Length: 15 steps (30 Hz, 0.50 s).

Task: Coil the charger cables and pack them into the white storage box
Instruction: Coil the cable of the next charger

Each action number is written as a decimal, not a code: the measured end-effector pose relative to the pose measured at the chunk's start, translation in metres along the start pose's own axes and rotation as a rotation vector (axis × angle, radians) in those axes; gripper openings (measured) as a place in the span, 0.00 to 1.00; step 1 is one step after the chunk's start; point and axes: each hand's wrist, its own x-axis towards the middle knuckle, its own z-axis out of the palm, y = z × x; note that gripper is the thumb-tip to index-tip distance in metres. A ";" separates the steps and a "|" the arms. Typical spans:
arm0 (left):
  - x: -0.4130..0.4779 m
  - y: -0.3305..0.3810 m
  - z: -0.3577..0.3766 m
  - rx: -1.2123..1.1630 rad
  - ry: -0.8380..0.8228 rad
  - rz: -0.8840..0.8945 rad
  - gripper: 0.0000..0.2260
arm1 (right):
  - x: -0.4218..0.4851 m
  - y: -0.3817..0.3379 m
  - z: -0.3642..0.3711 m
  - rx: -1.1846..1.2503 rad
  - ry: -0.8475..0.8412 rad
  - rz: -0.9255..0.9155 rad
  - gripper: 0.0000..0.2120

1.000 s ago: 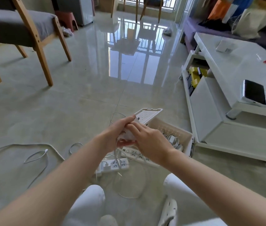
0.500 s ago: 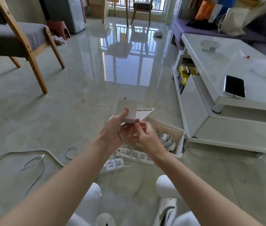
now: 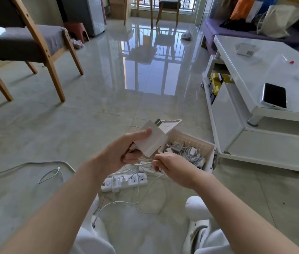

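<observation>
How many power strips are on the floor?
2. The near power strip lies below the left hand; the far power strip lies beside the white storage box, partly behind the right hand. Others may be hidden.

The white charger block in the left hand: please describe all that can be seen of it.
The charger block is a square white brick, plastic by its look, smooth and unmarked. It is tilted in the air, in front of the white storage box. The left hand grips it, thumb on top, fingers underneath. A thin white cable runs from below it to the right hand, which pinches that cable.
</observation>
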 end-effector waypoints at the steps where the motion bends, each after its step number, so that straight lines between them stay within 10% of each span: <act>1: -0.005 0.001 -0.001 0.037 -0.009 -0.010 0.22 | 0.001 0.002 0.001 -0.006 0.017 -0.013 0.14; 15: -0.027 -0.031 -0.016 0.597 0.151 -0.090 0.14 | -0.005 -0.017 0.009 -0.132 0.194 0.077 0.13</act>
